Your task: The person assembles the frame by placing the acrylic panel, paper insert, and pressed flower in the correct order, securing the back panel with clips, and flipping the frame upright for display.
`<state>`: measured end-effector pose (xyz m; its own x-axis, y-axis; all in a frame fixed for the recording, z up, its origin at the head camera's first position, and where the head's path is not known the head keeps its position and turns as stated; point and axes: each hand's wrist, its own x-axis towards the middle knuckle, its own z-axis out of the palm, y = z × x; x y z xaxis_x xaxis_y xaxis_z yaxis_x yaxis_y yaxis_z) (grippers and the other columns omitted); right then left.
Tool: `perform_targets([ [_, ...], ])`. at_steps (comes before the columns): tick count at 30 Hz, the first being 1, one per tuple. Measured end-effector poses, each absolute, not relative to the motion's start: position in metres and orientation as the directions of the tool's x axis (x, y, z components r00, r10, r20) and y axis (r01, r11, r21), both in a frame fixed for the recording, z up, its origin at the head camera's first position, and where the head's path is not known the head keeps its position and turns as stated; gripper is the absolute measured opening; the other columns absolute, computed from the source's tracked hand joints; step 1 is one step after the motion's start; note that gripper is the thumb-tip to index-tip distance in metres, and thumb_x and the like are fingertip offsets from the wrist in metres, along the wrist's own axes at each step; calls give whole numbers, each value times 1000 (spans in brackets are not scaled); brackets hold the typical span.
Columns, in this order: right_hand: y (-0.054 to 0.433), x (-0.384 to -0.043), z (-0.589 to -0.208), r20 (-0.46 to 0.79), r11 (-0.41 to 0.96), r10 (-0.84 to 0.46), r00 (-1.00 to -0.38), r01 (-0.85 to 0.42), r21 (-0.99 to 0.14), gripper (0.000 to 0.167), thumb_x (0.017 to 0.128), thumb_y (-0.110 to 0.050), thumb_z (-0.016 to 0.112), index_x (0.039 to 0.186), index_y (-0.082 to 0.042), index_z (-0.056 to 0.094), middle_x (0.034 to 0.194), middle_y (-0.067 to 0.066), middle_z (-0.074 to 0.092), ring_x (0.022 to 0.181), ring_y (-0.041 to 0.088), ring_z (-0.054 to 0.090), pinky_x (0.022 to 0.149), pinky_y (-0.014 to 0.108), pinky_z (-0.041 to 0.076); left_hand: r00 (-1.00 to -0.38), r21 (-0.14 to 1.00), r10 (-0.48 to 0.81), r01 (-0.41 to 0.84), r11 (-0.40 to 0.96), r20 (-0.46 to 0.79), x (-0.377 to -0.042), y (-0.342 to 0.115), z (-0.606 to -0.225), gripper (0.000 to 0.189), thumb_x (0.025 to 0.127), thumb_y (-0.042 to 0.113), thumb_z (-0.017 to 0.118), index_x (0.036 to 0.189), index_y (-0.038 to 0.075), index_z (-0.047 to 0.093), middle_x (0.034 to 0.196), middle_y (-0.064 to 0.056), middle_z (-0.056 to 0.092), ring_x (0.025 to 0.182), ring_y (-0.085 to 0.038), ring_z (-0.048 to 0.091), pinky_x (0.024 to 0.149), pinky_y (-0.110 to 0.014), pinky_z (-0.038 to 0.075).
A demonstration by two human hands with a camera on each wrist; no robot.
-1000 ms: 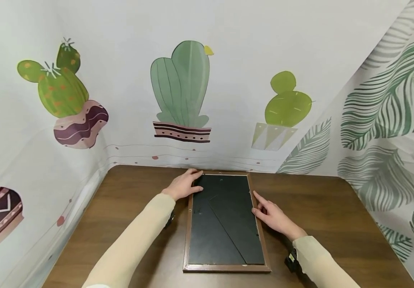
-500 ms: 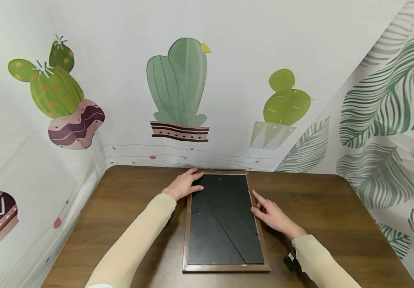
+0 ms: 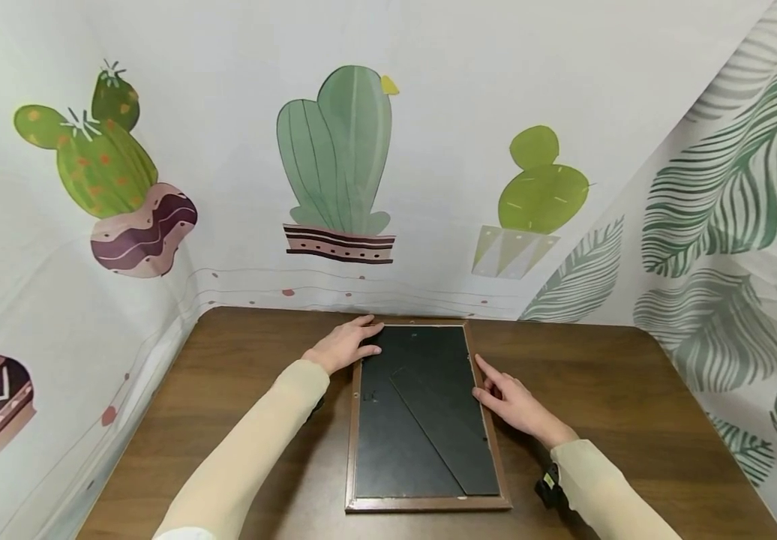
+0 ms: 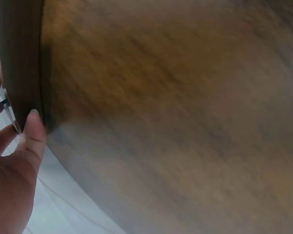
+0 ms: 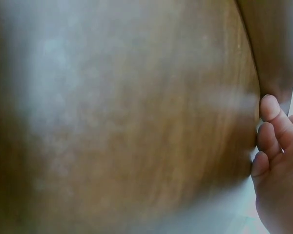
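A picture frame [image 3: 352, 435] with a brown border lies face down on the table, its black backing [image 3: 422, 397] upward. A slanting line marks the stand flap on that backing. My left hand [image 3: 340, 346] rests at the far left corner, fingers spread and thumb over the border. Against the right border, my right hand [image 3: 517, 407] touches with its extended index finger and thumb. In the left wrist view, a fingertip of the left hand [image 4: 17, 175] meets the frame's side. The right wrist view has several fingertips of the right hand [image 5: 283, 170] along the opposite side.
The wooden table [image 3: 598, 390] has rounded far corners. White cloth [image 3: 442, 165] printed with cacti hangs right behind it, with more fabric along the left. Leaf-patterned cloth [image 3: 712, 300] hangs on the right. A dark wrist device [image 3: 549, 487] sits by the right sleeve.
The head view shifts slightly. Both hands keep their places on the frame, which stays where it lies on the table.
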<state>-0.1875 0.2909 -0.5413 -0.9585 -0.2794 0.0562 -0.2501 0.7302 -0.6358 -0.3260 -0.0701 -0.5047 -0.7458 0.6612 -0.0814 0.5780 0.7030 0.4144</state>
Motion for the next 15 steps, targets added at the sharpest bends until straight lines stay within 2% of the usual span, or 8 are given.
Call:
perform_targets([
  [7, 292, -188, -543, 68, 744, -276, -959, -258, -617, 69, 103, -24, 66, 160, 0, 36, 84, -12, 54, 76, 6, 44, 73, 29, 40, -747, 345, 662, 605, 718, -68, -324, -68, -504, 54, 108, 35, 57, 156, 11, 49, 166, -20, 34, 145, -37, 45, 116, -47, 43],
  [11, 292, -188, -544, 101, 739, -283, -954, -284, -611, 67, 103, -23, 66, 158, 3, 38, 84, -12, 54, 75, 6, 44, 72, 29, 39, -740, 286, 672, 635, 717, -42, -325, -64, -505, 48, 110, 28, 55, 154, 9, 52, 162, -23, 39, 137, -39, 55, 114, -50, 44],
  [15, 292, -190, -543, 110, 730, -293, -950, -296, -616, 67, 103, -22, 65, 158, 4, 37, 83, -12, 55, 72, 4, 43, 70, 28, 39, -740, 291, 671, 634, 716, -38, -326, -64, -504, 47, 110, 22, 55, 154, 8, 50, 163, -24, 38, 134, -39, 57, 111, -50, 47],
])
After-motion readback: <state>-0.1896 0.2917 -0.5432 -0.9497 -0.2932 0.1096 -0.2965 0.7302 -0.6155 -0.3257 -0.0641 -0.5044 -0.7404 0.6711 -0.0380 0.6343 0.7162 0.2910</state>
